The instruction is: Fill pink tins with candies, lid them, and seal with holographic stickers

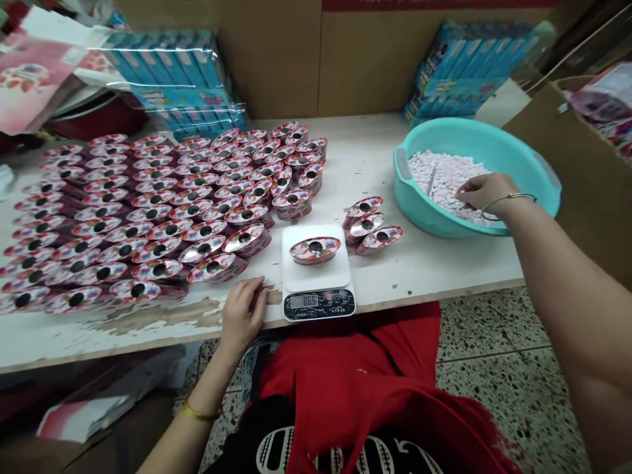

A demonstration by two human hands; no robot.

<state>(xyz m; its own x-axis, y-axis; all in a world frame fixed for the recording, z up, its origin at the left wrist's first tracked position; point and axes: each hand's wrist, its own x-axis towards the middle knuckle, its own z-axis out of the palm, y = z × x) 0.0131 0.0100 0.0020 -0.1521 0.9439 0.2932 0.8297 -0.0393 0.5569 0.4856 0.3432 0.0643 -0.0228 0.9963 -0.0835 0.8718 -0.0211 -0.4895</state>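
Note:
My right hand (pixel 481 195) reaches into the turquoise basin (pixel 444 226), its fingertips pinched together at the small pale pink pieces (pixel 447 172); what they hold is too small to make out. On the white digital scale (pixel 316 280), whose display seems to read 865, lies one oval red-and-white pack (pixel 315 250) with a dark round hole on top. My left hand (pixel 243 313) rests at the table's front edge, left of the scale, fingers loosely curled with nothing visible in them. Three similar packs (pixel 366 225) stand between scale and basin.
Rows of oval packs (pixel 148 214) cover the table's left side. Wrapped stacks of blue boxes stand at the back left (pixel 172 72) and back right (pixel 464 72), before a cardboard wall (pixel 281 59). An open carton (pixel 582 171) is at the right.

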